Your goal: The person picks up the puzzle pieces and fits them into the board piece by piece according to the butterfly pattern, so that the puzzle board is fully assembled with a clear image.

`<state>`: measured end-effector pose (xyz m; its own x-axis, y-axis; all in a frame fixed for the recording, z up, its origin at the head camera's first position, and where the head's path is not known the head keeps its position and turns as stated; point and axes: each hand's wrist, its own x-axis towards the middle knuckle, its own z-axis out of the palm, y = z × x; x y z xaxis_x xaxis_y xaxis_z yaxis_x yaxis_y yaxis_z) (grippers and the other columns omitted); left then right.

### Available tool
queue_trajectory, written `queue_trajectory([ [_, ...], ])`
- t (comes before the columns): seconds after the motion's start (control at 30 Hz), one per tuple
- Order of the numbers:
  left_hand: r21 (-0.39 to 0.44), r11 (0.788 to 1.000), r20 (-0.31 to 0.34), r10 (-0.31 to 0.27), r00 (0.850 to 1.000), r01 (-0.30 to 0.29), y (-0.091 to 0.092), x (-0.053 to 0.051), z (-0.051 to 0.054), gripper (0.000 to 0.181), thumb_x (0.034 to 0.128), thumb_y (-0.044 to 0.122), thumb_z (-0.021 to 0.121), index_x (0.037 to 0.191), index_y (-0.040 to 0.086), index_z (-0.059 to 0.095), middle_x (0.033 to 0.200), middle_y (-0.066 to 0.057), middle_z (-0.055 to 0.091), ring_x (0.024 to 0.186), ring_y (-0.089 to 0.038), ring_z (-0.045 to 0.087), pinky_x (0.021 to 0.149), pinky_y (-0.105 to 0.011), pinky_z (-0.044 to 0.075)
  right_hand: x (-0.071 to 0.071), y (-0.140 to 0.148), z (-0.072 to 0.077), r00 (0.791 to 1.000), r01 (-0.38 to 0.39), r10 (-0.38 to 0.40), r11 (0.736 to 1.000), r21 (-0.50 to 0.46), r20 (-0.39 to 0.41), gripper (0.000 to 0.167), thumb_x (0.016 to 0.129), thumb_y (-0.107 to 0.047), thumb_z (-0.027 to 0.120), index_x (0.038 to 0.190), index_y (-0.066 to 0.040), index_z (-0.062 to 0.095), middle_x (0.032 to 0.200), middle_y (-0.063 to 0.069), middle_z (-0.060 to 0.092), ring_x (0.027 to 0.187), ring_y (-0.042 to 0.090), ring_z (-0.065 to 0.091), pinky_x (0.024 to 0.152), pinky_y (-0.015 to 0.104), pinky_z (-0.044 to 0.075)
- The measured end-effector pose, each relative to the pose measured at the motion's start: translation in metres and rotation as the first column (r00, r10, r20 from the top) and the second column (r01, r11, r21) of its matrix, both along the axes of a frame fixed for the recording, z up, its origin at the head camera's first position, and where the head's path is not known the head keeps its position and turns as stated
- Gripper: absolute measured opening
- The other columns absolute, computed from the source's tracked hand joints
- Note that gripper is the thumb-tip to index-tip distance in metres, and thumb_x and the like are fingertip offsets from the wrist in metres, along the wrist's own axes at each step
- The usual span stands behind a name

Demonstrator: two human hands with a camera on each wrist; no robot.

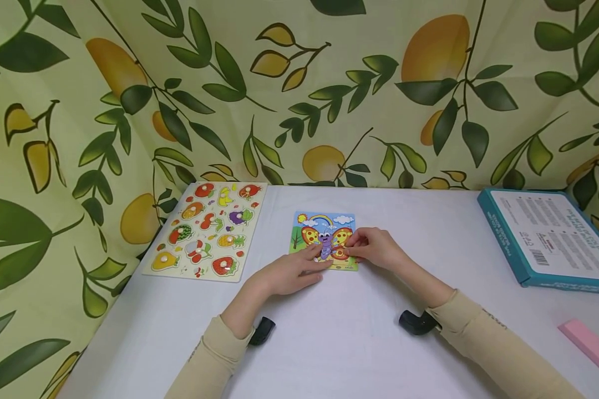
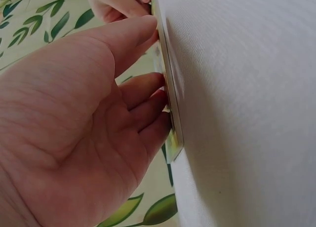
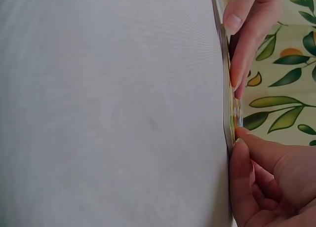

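Note:
A small square butterfly puzzle [image 1: 324,221] lies flat on the white table, with a rainbow, sun and tree printed on it. My left hand [image 1: 292,272] rests its fairly straight fingers on the lower left part of the puzzle. From the right side my right hand [image 1: 376,248] reaches in with curled fingers, its tips at the lower right wing. In the right wrist view, the thumb and forefinger [image 3: 242,150] pinch at the puzzle's edge; whether they hold a separate piece is hard to see. The left wrist view shows the puzzle board [image 2: 173,113] edge-on beneath the left fingertips.
To the left lies a white fruit peg board [image 1: 209,233] with knobbed pieces. A teal-edged box [image 1: 554,235] lies at the far right, and a pink block [image 1: 588,342] sits nearer. Behind the table [image 1: 329,332] hangs a leaf-and-fruit patterned curtain [image 1: 289,138].

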<state>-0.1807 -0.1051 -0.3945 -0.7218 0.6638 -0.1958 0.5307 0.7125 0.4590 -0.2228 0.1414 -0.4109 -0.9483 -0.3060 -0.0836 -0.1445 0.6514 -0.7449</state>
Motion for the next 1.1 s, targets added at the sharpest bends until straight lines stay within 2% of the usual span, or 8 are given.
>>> queue_trajectory([
  [0.47, 0.013, 1.000, 0.003, 0.008, 1.000, -0.009, 0.0008, 0.0015, 0.0010, 0.042, 0.1023, 0.032, 0.050, 0.144, 0.025, 0.051, 0.160, -0.005, 0.024, 0.147, -0.021, 0.018, 0.117, -0.042, 0.022, -0.0011, -0.0006, -0.0018, 1.000, -0.010, 0.010, 1.000, -0.002, -0.017, 0.020, 0.084, -0.022, 0.078, 0.086, -0.007, 0.066, 0.071, 0.001, 0.059, 0.062, 0.016, 0.055, 0.058, 0.026, 0.045],
  [0.6, 0.038, 0.999, -0.009, 0.007, 1.000, -0.006, 0.0004, 0.0014, 0.0013, 0.041, 0.1017, 0.029, 0.052, 0.142, 0.023, 0.053, 0.158, -0.008, 0.027, 0.146, -0.024, 0.022, 0.115, -0.043, 0.025, -0.0031, -0.0024, -0.0015, 1.000, 0.000, 0.000, 1.000, -0.005, -0.017, 0.019, 0.085, -0.022, 0.077, 0.089, -0.008, 0.064, 0.070, 0.002, 0.056, 0.057, 0.016, 0.054, 0.056, 0.026, 0.043],
  [0.73, 0.040, 0.999, -0.044, 0.001, 0.999, 0.000, 0.0015, 0.0001, 0.0014, 0.041, 0.1013, 0.030, 0.053, 0.142, 0.024, 0.053, 0.156, -0.011, 0.031, 0.142, -0.027, 0.028, 0.114, -0.044, 0.028, -0.0049, -0.0040, -0.0010, 1.000, 0.000, 0.000, 1.000, 0.000, -0.008, 0.016, 0.087, -0.020, 0.075, 0.091, -0.009, 0.065, 0.069, 0.003, 0.055, 0.052, 0.016, 0.054, 0.054, 0.027, 0.040],
  [0.9, -0.008, 1.000, -0.122, 0.000, 0.993, -0.001, 0.0053, -0.0044, 0.0004, 0.039, 0.1014, 0.036, 0.052, 0.140, 0.030, 0.055, 0.148, -0.011, 0.039, 0.131, -0.025, 0.037, 0.108, -0.042, 0.035, -0.0060, -0.0042, -0.0003, 1.000, -0.027, 0.026, 1.000, 0.004, 0.017, 0.013, 0.088, -0.020, 0.074, 0.092, -0.009, 0.068, 0.070, 0.002, 0.053, 0.052, 0.015, 0.052, 0.055, 0.027, 0.039],
  [1.1, -0.038, 0.999, -0.158, 0.003, 0.987, -0.009, 0.0099, -0.0046, 0.0041, 0.036, 0.1010, 0.035, 0.053, 0.136, 0.032, 0.059, 0.142, -0.009, 0.044, 0.124, -0.023, 0.040, 0.104, -0.042, 0.037, -0.0066, 0.0050, -0.0024, 0.994, -0.089, 0.090, 0.996, -0.026, 0.067, 0.020, 0.085, -0.021, 0.077, 0.099, -0.010, 0.066, 0.077, 0.002, 0.050, 0.066, 0.018, 0.049, 0.060, 0.027, 0.037],
])
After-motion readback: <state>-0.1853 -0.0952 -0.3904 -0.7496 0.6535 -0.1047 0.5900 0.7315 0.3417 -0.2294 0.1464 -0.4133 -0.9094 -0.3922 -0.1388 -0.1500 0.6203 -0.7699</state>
